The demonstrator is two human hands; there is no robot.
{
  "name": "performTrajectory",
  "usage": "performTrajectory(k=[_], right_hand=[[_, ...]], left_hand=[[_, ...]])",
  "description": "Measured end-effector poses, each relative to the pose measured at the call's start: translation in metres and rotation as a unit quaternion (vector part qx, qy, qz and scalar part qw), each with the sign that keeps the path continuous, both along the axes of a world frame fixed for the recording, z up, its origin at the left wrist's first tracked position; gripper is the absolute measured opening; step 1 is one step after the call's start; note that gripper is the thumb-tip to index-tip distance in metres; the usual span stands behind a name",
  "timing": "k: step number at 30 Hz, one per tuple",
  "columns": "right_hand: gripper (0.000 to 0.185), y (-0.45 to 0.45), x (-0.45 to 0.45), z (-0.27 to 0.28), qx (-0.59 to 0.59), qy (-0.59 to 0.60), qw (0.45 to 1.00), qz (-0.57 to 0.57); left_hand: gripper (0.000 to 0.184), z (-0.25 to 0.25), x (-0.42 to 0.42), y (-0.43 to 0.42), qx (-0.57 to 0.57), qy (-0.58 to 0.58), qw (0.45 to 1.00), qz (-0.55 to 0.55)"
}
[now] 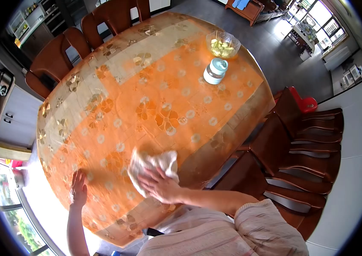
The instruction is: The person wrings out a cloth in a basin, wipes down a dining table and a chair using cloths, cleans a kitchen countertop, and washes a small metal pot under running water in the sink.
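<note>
Pale knit clothing (pixel 215 237) lies nearest the camera, with both arms reaching from it over the near edge of the surface (pixel 198 91). The right hand (pixel 160 186) rests palm down on a crumpled white cloth (pixel 157 160) near that edge, fingers extended and slightly spread rather than closed around it; held that way, the palm probably presses the cloth evenly and keeps it from slipping away. The left hand (pixel 78 191) is well apart from the right, toward the left edge, its fingers extended and nothing in them. It seems set down there to steady the leaning body, though its exact contact with the surface is hard to tell.

At the far right, a clear bowl (pixel 235 45) holds pale green pieces (pixel 221 47), its raised wall likely keeping them from rolling out. Just beside it, on the nearer side, a white and light blue jar (pixel 214 72) stands upright on its base. Both sit well apart from the cloth, seemingly out of the hands' way.
</note>
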State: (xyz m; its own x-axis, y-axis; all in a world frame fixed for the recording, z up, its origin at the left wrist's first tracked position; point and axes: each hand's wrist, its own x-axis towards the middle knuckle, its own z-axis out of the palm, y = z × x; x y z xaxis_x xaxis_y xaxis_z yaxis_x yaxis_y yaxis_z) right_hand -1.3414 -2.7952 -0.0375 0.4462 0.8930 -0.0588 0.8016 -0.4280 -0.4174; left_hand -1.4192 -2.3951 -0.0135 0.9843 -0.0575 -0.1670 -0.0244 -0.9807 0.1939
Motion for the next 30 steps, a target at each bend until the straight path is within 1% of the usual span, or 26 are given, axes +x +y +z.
performTrajectory(k=[1,3,4,5,6,7,8,9,10,11,13,14,15,17,18,20,21,22,23,24,25,26,28,30], right_hand=[[0.056,-0.009,-0.015,-0.022,0.048,-0.014,0.999,-0.021],[0.055,-0.055,0.014,-0.004,-0.013,-0.022,1.0,0.014],[0.054,-0.087,0.035,-0.011,-0.207,-0.4,0.893,0.009],[0.053,-0.114,0.057,-0.006,-0.189,-0.344,0.917,-0.064],[0.053,-0.143,0.09,0.012,-0.056,-0.074,0.974,-0.208],[0.052,-0.171,0.121,0.023,-0.054,-0.027,0.951,-0.303],[0.052,-0.198,0.148,0.028,-0.102,-0.027,0.926,-0.363],[0.051,-0.247,0.167,-0.013,-0.133,-0.217,0.907,-0.336],[0.053,-0.267,0.193,-0.014,-0.191,-0.162,0.885,-0.393],[0.056,-0.283,0.218,-0.013,-0.185,-0.114,0.865,-0.451],[0.055,-0.306,0.259,-0.027,-0.148,-0.114,0.851,-0.49],[0.055,-0.304,0.27,-0.025,-0.148,-0.107,0.844,-0.504],[0.055,-0.301,0.281,-0.025,-0.148,-0.099,0.837,-0.518],[0.055,-0.301,0.283,-0.024,-0.144,-0.096,0.843,-0.509],[0.056,-0.304,0.282,-0.026,-0.132,-0.095,0.852,-0.498],[0.057,-0.313,0.283,-0.03,-0.132,-0.105,0.872,-0.459],[0.058,-0.315,0.283,-0.028,-0.133,-0.105,0.881,-0.443],[0.059,-0.318,0.283,-0.025,-0.136,-0.095,0.891,-0.423],[0.06,-0.319,0.281,-0.025,-0.137,-0.095,0.895,-0.415],[0.06,-0.321,0.281,-0.024,-0.136,-0.097,0.899,-0.404],[0.06,-0.322,0.282,-0.021,-0.134,-0.103,0.904,-0.392],[0.06,-0.322,0.282,-0.017,-0.141,-0.091,0.908,-0.383],[0.063,-0.324,0.282,-0.013,-0.133,-0.084,0.916,-0.368],[0.065,-0.33,0.283,-0.009,-0.131,-0.072,0.927,-0.345]], left_hand=[[0.056,0.0,-0.001,-0.002,0.004,0.008,1.0,0.004],[0.056,-0.004,-0.001,0.001,-0.005,-0.008,1.0,0.002],[0.056,-0.006,0.0,0.004,-0.011,-0.021,1.0,-0.005],[0.056,-0.008,-0.003,0.002,-0.019,-0.032,0.999,-0.003],[0.055,0.0,0.001,-0.008,-0.017,-0.017,0.999,0.033],[0.055,0.003,0.001,-0.01,-0.017,-0.011,0.999,0.04],[0.055,0.005,0.003,-0.011,-0.015,-0.006,0.999,0.044],[0.055,0.006,0.005,-0.012,-0.014,0.0,0.999,0.049],[0.053,0.006,0.006,-0.013,-0.014,-0.001,0.998,0.056],[0.051,0.006,0.008,-0.014,-0.014,-0.002,0.998,0.065],[0.047,0.004,0.012,-0.015,-0.013,-0.007,0.996,0.086],[0.042,0.005,0.017,-0.02,-0.025,-0.008,0.99,0.136],[0.041,0.005,0.025,-0.025,-0.003,0.009,0.986,0.164],[0.04,0.007,0.049,-0.046,0.039,0.044,0.974,0.219],[0.041,-0.005,0.065,-0.065,0.039,-0.062,0.977,0.2],[0.049,0.009,0.124,-0.149,-0.05,-0.118,0.97,0.209],[0.054,0.012,0.156,-0.202,-0.155,-0.153,0.947,0.235],[0.06,0.015,0.187,-0.249,-0.189,-0.149,0.943,0.228],[0.07,0.016,0.216,-0.295,-0.328,-0.115,0.908,0.233],[0.081,-0.003,0.243,-0.33,-0.194,-0.141,0.964,0.114],[0.088,-0.003,0.272,-0.373,-0.275,-0.111,0.946,0.133],[0.09,-0.002,0.296,-0.41,-0.267,-0.133,0.948,0.114],[0.097,-0.002,0.343,-0.463,-0.371,-0.17,0.906,0.113],[0.101,-0.011,0.375,-0.496,-0.35,-0.217,0.902,0.13]])
